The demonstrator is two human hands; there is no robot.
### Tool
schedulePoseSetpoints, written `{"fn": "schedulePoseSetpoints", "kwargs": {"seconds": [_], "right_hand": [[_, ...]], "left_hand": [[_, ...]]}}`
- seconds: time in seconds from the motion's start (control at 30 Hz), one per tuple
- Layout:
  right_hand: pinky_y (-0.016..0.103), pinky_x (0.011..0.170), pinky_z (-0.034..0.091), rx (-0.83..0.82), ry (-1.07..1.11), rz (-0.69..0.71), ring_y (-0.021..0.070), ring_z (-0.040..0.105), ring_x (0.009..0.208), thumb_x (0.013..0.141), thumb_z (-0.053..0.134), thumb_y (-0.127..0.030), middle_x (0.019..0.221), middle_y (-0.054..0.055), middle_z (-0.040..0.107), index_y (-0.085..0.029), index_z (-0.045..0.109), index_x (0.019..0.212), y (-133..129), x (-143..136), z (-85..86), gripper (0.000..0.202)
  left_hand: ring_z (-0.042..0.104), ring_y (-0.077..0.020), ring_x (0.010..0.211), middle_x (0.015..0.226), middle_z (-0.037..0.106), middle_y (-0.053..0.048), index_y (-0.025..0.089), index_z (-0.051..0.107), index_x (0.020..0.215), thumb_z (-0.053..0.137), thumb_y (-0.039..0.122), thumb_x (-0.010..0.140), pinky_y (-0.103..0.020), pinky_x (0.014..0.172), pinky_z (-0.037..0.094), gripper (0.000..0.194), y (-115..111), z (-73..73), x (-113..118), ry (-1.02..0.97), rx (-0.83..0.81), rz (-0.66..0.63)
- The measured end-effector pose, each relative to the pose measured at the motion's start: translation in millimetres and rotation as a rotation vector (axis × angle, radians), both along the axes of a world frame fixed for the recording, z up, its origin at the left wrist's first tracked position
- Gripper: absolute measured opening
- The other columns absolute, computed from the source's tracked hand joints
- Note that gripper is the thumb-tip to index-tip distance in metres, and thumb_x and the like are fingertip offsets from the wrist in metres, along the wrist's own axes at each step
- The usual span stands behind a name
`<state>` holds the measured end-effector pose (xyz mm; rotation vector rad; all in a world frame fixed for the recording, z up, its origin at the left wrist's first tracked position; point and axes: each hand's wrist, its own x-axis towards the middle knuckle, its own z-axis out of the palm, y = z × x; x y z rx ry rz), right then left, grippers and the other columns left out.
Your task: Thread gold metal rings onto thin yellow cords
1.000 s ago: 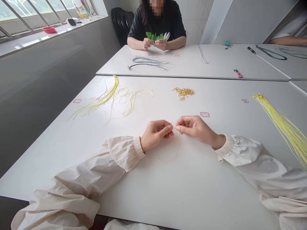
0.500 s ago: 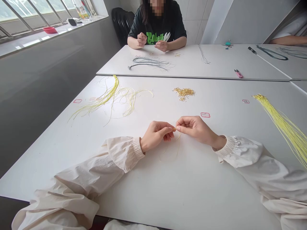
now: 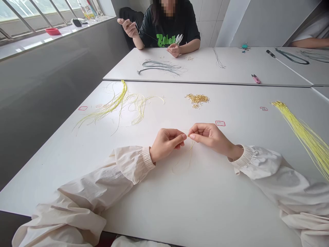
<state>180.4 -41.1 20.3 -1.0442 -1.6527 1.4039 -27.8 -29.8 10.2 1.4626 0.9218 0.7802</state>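
Observation:
My left hand (image 3: 168, 142) is closed in a pinch, its thumb and forefinger pressed together close to the fingertips of my right hand (image 3: 209, 137). A tiny gold hook (image 3: 188, 136) shows in the narrow gap between them, mostly covered by fingers. Thin yellow thread (image 3: 191, 154) hangs below my right hand, which pinches it between thumb and forefinger; its loose ends trail above the white table (image 3: 180, 206). Beyond the hands lies a pile of small gold hooks (image 3: 197, 98).
Loose yellow threads (image 3: 120, 99) spread at the left, and a yellow bundle (image 3: 300, 132) lies at the right. Across the table joint, a co-worker (image 3: 169, 27) sits behind dark grey cords (image 3: 160, 67). Pink snips (image 3: 256, 79) rest on the far table.
Both my hands have risen slightly, still pinching, and less of the gold hook shows. The co-worker's one hand has swung up and outward, drawing a thread.

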Motion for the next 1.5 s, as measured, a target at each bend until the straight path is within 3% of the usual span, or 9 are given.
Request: {"fn": "schedulePoseSetpoints", "kwargs": {"seconds": [0.2,0.4,0.6,0.73,0.93,1.1,1.27,1.5], "right_hand": [[0.028,0.069,0.04,0.01,0.021,0.011,0.0142,0.053,0.077,0.088,0.061,-0.024,0.084,0.004,0.062,-0.017,0.067,0.089,3,5,1.9,0.009],[0.028,0.067,0.043,0.002,-0.031,0.077,0.0135,0.052,0.071,0.086,0.065,-0.03,0.075,0.002,0.06,-0.017,0.067,0.083,10,14,2.5,0.014],[0.028,0.055,0.039,0.046,-0.124,0.007,0.0123,0.046,0.061,0.085,0.067,-0.042,0.073,0.003,0.06,-0.018,0.067,0.087,10,11,-4.2,0.024],[0.027,0.058,0.04,0.049,-0.081,-0.01,0.012,0.047,0.064,0.089,0.061,-0.038,0.072,0.001,0.056,-0.018,0.062,0.087,1,-1,-7.1,0.02],[0.027,0.056,0.034,0.321,-0.248,-0.132,0.0104,0.035,0.057,0.092,0.056,-0.025,0.062,-0.003,0.04,-0.02,0.061,0.085,-16,-13,-4.3,0.01],[0.027,0.059,0.037,0.562,-0.265,-0.098,0.0108,0.039,0.057,0.091,0.054,-0.02,0.061,-0.003,0.041,-0.02,0.063,0.086,-18,-16,-1.9,0.01],[0.027,0.052,0.029,0.356,-0.247,-0.112,0.0102,0.028,0.052,0.091,0.058,-0.03,0.057,-0.004,0.031,-0.021,0.065,0.083,-11,-11,0.6,0.014],[0.027,0.053,0.026,0.154,-0.166,-0.105,0.0082,0.021,0.05,0.085,0.066,-0.036,0.053,-0.008,0.022,-0.019,0.067,0.08,2,-7,4.3,0.017]], "left_hand": [[0.053,-0.0079,0.053,0.064,0.063,-0.003,0.011,0.07,0.075,0.069,0.035,0.085,-0.019,0.049,0.044,0.026,0,-0.4,-1,-0.014,-0.008,0.003],[0.051,-0.0075,0.051,0.062,0.062,-0.002,0.011,0.07,0.074,0.069,0.036,0.085,-0.019,0.047,0.042,0.027,-3,-1.8,-2,-0.016,0.018,-0.011],[0.049,-0.0072,0.05,0.061,0.06,-0.001,0.012,0.069,0.074,0.069,0.039,0.085,-0.019,0.047,0.042,0.029,-5,0.6,0,-0.037,0.034,0.002],[0.049,-0.0074,0.05,0.061,0.061,-0.001,0.012,0.07,0.076,0.069,0.041,0.084,-0.02,0.048,0.042,0.03,-4,3.6,0,-0.039,0.04,0.072],[0.048,-0.0067,0.049,0.06,0.061,-0.001,0.012,0.07,0.075,0.068,0.037,0.085,-0.019,0.048,0.041,0.026,2,3.6,1,-0.026,0.075,0.157],[0.05,-0.0081,0.05,0.059,0.059,-0.001,0.011,0.07,0.077,0.065,0.036,0.087,-0.02,0.049,0.041,0.028,2,1.2,2,0.033,0.11,0.106],[0.05,-0.0081,0.05,0.06,0.06,-0.002,0.011,0.069,0.074,0.062,0.037,0.088,-0.02,0.048,0.04,0.031,-3,0.9,2,0.086,0.143,-0.001],[0.052,-0.0089,0.052,0.062,0.062,-0.002,0.012,0.069,0.076,0.062,0.041,0.089,-0.021,0.049,0.043,0.032,-9,-1.6,1,0.086,0.151,-0.038]]}}
